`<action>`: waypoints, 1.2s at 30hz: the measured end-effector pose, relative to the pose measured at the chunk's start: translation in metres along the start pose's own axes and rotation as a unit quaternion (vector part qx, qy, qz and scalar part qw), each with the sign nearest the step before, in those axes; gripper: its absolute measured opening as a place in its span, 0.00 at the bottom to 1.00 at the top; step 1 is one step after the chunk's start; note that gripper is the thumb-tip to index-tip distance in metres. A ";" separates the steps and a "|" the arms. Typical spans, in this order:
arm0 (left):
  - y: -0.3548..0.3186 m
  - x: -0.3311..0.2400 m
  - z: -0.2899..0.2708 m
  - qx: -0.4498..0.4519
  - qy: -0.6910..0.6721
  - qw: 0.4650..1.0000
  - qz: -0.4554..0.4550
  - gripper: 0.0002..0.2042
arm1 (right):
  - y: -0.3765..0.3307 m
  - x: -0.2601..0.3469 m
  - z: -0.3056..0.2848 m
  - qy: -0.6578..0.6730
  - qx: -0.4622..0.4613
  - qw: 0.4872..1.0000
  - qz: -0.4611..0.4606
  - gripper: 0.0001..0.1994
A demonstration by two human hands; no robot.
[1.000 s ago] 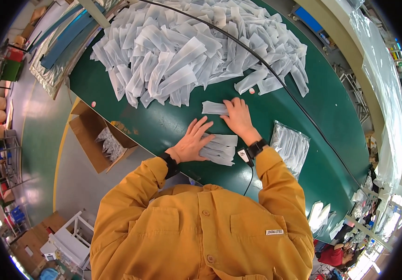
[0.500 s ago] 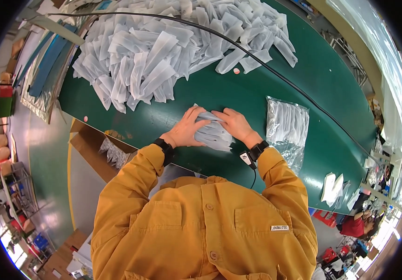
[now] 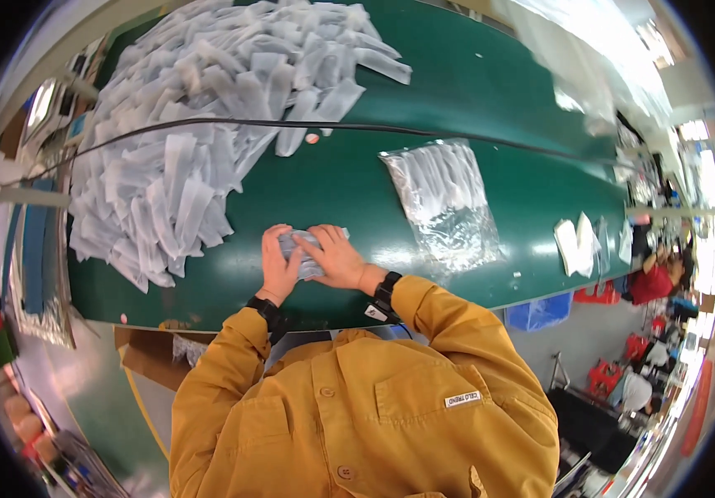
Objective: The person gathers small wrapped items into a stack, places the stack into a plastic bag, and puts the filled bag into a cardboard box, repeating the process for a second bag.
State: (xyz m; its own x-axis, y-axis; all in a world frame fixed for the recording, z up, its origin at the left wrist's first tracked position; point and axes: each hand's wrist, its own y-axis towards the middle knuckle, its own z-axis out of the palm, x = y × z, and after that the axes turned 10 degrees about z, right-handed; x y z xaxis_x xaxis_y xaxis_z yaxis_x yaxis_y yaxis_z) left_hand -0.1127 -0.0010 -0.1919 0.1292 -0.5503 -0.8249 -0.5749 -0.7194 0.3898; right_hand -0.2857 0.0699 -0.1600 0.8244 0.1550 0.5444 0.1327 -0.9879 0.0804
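My left hand point(image 3: 278, 267) and my right hand point(image 3: 337, 259) are closed around a small stack of whitish, translucent long packets point(image 3: 309, 266), low over the green table. The left fingers wrap one side and the right fingers press on the other and across the top, so much of the stack is hidden. To the left and beyond lies a large loose pile of similar packets point(image 3: 176, 162). A clear plastic bag point(image 3: 455, 228) with a row of such packets in its far part lies flat to the right of my hands.
A black cable point(image 3: 357, 127) runs across the view above the table point(image 3: 531, 116). White pieces point(image 3: 577, 246) lie near the table's right end. Below the left edge stands an open cardboard box point(image 3: 151, 355). A blue crate point(image 3: 538, 313) is under the right edge, with a person point(image 3: 652, 280) farther off.
The view has swung, so the table's contents sit farther left. My hands have drawn closer together, and the packets between them are more bunched and covered.
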 end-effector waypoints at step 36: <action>0.075 -0.144 0.247 0.307 0.221 0.899 0.219 0.07 | -0.270 -0.107 -0.127 0.002 -0.289 0.809 0.511 0.41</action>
State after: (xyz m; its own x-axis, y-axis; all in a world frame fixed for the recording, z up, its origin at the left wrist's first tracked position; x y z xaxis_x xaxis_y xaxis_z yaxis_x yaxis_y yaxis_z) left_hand -0.3744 0.1286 -0.1452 0.0114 -0.9365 -0.3505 -0.9693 -0.0965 0.2264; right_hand -0.4798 0.3189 -0.1336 0.3387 -0.7441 0.5758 -0.8982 -0.4379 -0.0376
